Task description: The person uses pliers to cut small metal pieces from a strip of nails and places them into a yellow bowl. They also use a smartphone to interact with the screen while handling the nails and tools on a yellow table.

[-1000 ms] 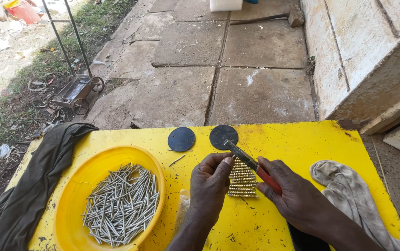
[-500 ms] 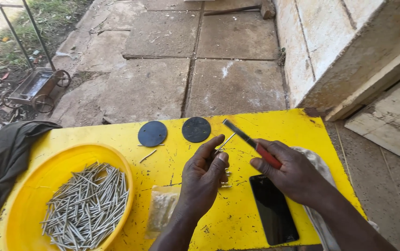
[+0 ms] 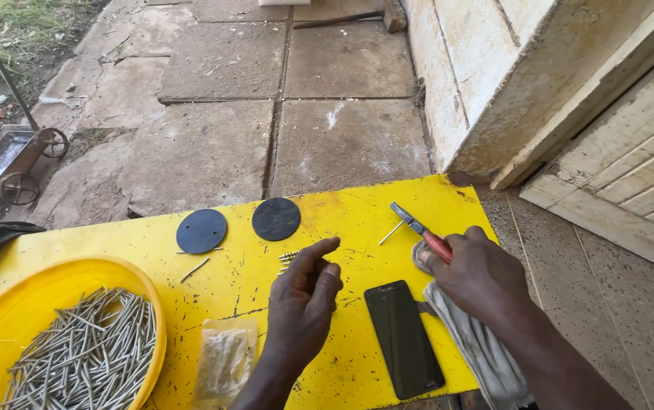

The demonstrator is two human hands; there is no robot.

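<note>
My right hand point(image 3: 479, 277) grips a pair of red-handled pliers point(image 3: 420, 230) whose jaws hold a single thin nail pointing down-left over the yellow table point(image 3: 357, 205). The hand rests on a grey rag point(image 3: 479, 349). My left hand point(image 3: 303, 304) hovers in the middle of the table, fingers curled, covering most of a small strip of joined nails point(image 3: 290, 256). Whether it holds the strip I cannot tell. Two dark round discs point(image 3: 202, 231) point(image 3: 276, 219) lie side by side beyond the left hand.
A yellow bowl point(image 3: 8, 296) full of loose nails sits at the left. A clear plastic bag point(image 3: 224, 361) and a black phone point(image 3: 403, 338) lie near the front edge. A loose nail point(image 3: 194, 269) lies by the bowl. Stone paving, a small wheeled cart point(image 3: 8, 156) and a wall lie beyond.
My view has swung to the right. The pliers moved right and away from the nail strip with one nail in their jaws. My left hand stays over the strip.
</note>
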